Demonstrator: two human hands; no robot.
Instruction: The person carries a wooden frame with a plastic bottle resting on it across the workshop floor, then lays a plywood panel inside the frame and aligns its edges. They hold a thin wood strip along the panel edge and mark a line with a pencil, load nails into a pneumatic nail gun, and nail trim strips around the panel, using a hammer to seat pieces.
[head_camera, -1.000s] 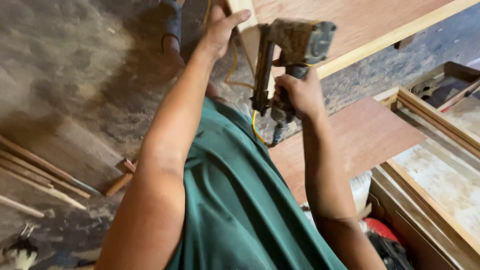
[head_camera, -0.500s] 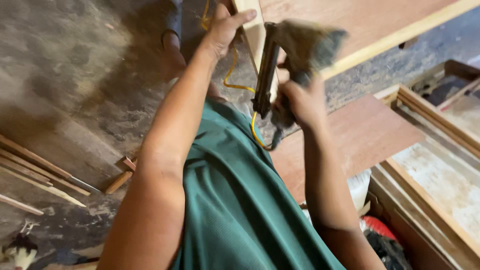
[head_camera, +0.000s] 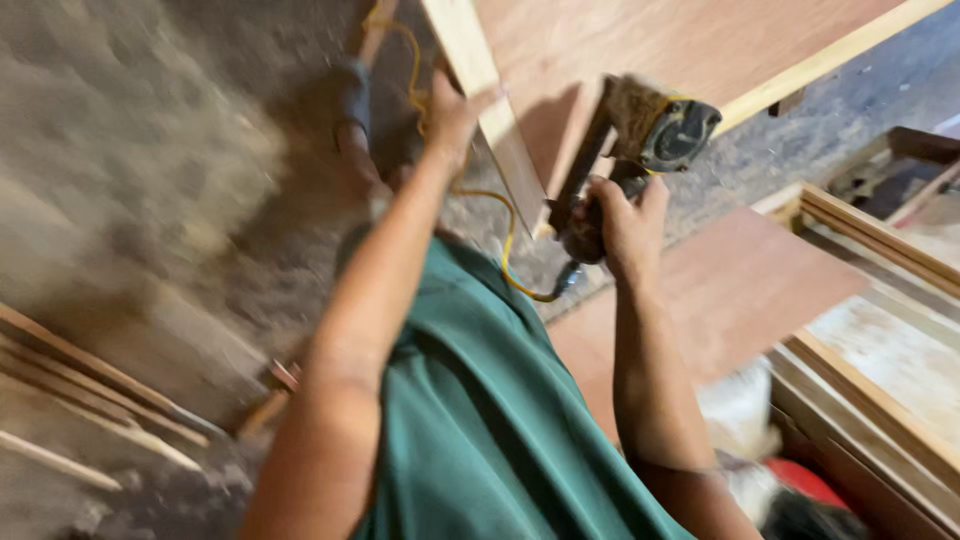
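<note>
Since the earlier frame, our view had swung and blurred, and the tool had tilted so its round rear cap faced us.

Item 1. Right hand (head_camera: 622, 225): closed around the grip of a dusty, grey-brown pneumatic nail gun (head_camera: 625, 150), whose long magazine pointed down towards a pale, narrow wooden batten (head_camera: 485, 95).

Item 2. Left hand (head_camera: 452, 115): fingers wrapped against the batten's edge, steadying it where it met a broad reddish-brown plywood panel (head_camera: 660, 45).

Item 3. Thin yellow coiled air hose (head_camera: 505, 255): ran from the gun's base, past our green shirt (head_camera: 480, 420), up along the batten.

Handling note, as we judged it: the gun's nose should sit flat and square on the batten before firing, with the steadying fingers kept well aside of the nail line and the hose left slack.

Item 4. Containers: a shallow wooden tray-like frame (head_camera: 880, 300) lay at right, its inside showing only a pale, worn board; beyond it, a second dark box (head_camera: 900, 155) was too blurred for its contents to be read.

Item 5. Loose wooden slats (head_camera: 90, 390) lay on the dusty floor at left.
</note>
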